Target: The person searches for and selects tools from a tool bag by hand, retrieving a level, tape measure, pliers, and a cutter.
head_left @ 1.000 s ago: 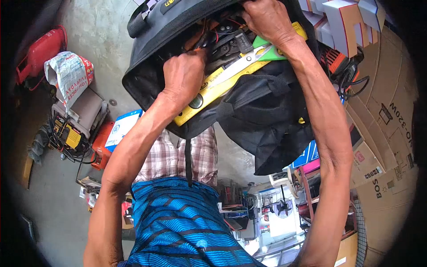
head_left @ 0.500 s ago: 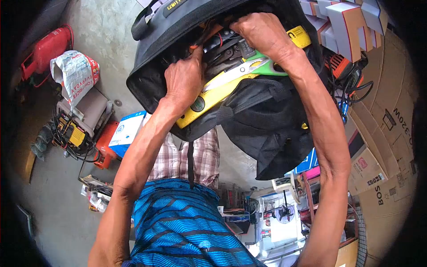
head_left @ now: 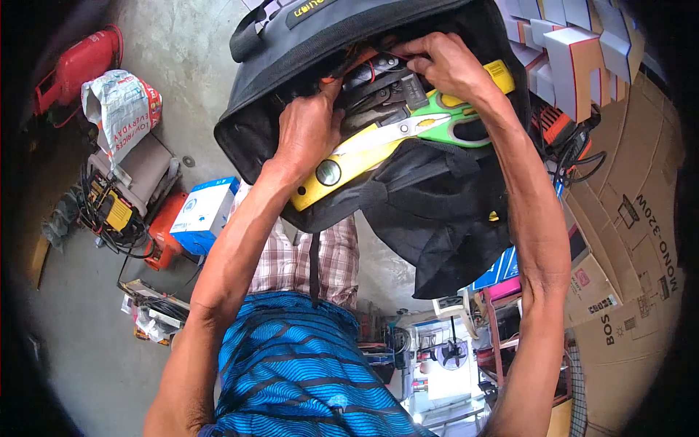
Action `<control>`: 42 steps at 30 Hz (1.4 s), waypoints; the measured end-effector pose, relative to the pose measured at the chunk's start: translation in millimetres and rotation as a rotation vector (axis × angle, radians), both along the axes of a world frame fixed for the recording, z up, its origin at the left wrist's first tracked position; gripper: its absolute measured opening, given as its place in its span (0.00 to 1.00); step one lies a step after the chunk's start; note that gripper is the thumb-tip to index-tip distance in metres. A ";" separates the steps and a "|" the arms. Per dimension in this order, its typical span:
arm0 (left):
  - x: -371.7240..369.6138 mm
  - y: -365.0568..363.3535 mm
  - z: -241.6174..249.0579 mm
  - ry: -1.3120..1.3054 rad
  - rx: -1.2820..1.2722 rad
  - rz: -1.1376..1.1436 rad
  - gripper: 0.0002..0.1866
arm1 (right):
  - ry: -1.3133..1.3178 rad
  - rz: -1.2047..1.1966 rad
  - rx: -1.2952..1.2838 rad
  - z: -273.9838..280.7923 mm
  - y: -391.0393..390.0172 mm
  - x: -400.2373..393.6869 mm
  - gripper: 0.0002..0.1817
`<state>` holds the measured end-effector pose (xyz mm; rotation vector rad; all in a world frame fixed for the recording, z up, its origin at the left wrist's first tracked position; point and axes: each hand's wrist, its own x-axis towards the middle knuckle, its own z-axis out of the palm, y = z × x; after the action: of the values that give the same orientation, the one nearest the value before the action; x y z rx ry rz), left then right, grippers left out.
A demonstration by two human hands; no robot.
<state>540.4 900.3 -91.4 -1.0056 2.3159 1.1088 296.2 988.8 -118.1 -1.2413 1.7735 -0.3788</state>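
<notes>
bare concrete floor spreads on your left, and printed cardboard marked "mono-320w" stands along your right. the black tool bag is right in front of you, mouth gaping towards you, its loose fabric sagging between your forearms; what bears its weight is hidden. to the left, well apart from it, are a white-and-red plastic bag and, nearer your left forearm, a blue-and-white box. a yellow spirit level lies slantwise along the near edge of the bag's mouth, and green-handled scissors rest over it. your left hand is inside the opening with its fingers curled; you cannot tell what they grasp. your right hand reaches in above the scissors, fingers bent; whether they grasp anything is unclear. dark metal hand tools sit between both hands.
</notes>
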 end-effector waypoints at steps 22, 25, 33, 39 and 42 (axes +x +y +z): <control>45.3 7.2 50.5 0.205 0.081 -0.245 0.35 | 0.010 0.000 0.147 -5.0 -1.6 5.7 0.13; 49.6 14.8 56.1 0.214 0.062 -0.216 0.38 | 0.027 -0.070 0.147 -8.2 1.1 15.4 0.14; 51.9 26.1 63.1 0.242 0.076 -0.079 0.38 | 0.016 -0.253 0.492 -5.5 -14.9 20.1 0.19; 52.2 34.5 68.1 0.273 0.080 -0.005 0.37 | -0.266 -0.473 0.475 -20.6 -3.3 17.0 0.13; 52.7 36.8 71.7 0.291 0.080 0.010 0.36 | -0.112 -0.362 0.400 -5.6 -1.6 19.7 0.18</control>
<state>593.2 937.1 -19.8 -0.8754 2.4661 1.4226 315.9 987.1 -123.6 -0.6089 1.8629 -0.2722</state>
